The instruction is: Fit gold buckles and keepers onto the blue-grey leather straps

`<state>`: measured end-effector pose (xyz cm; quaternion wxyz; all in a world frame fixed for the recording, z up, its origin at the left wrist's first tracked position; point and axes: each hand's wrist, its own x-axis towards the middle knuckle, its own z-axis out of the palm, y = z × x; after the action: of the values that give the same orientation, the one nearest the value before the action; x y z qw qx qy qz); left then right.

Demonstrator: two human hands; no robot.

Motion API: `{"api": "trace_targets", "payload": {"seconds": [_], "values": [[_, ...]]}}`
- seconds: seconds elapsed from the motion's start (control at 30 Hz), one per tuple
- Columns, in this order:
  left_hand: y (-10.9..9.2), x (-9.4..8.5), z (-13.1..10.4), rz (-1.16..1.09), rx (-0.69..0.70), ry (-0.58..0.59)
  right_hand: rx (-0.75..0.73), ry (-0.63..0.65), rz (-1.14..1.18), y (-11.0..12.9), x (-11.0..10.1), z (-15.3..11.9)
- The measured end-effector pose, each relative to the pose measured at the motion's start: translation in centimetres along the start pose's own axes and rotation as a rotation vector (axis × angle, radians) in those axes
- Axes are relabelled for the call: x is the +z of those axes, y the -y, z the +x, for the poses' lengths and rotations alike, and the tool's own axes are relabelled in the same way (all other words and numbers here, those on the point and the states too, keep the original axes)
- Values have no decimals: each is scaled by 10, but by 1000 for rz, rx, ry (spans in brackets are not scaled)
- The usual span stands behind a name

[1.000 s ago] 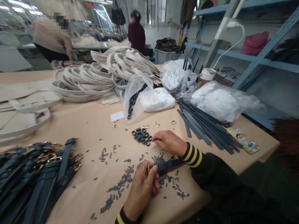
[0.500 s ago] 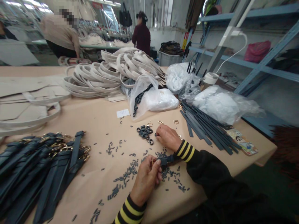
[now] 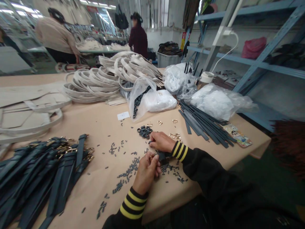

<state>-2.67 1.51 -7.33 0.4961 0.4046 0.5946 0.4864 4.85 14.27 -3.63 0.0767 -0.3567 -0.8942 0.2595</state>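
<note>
My left hand [image 3: 148, 169] is closed in a pinch on the gold-buckled end of a dark leather strap [image 3: 163, 157]. That strap runs to the right, partly hidden beneath my other wrist. Just above it, my right hand [image 3: 162, 142] pinches a small dark strap loop [image 3: 150, 142] at its fingertips, mostly covered by the fingers. A pile of similar dark loops [image 3: 144, 131] lies just beyond those fingertips. Many short dark pieces [image 3: 130, 167] are scattered around and left of both hands. Loose gold buckles [image 3: 175, 121] rest on the table behind my right hand.
Finished-looking dark straps with gold hardware [image 3: 59, 168] are heaped at left. Dark strips [image 3: 205, 124] lie at right beside a cartoon-printed case [image 3: 238, 135]. Farther back are coiled pale straps [image 3: 95, 84] and plastic bags [image 3: 160, 101]. Two people stand beyond the table.
My right hand has moved from the edge of the loop pile toward my left hand, carrying a loop. The left hand keeps its grip on the strap. The view has shifted slightly.
</note>
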Motion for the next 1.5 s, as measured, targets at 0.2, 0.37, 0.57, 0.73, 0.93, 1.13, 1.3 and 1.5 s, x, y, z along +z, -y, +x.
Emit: {"api": "trace_targets", "payload": {"seconds": [0.2, 0.37, 0.57, 0.73, 0.93, 1.13, 1.3, 1.5], "values": [[-3, -3, -10, -99, 4, -21, 85, 50, 628, -17, -21, -71], [-7, 4, -28, -127, 32, -55, 227, -21, 1012, -10, 2, -119], [-15, 19, -48, -89, 62, -101, 266, -120, 1093, 6, 13, -132], [-15, 33, -63, -131, 52, -143, 219, -100, 1132, 7, 17, -145], [0, 53, -68, -212, 57, -190, 297, -20, 1191, -1, 33, -146], [11, 69, -74, -92, 153, -272, 160, 32, 1118, 2, 25, -153], [6, 70, -79, 103, 232, -278, 115, -11, 915, 8, 20, -160], [-3, 61, -83, 40, 229, -148, 36, 14, 794, 6, 15, -168]]}}
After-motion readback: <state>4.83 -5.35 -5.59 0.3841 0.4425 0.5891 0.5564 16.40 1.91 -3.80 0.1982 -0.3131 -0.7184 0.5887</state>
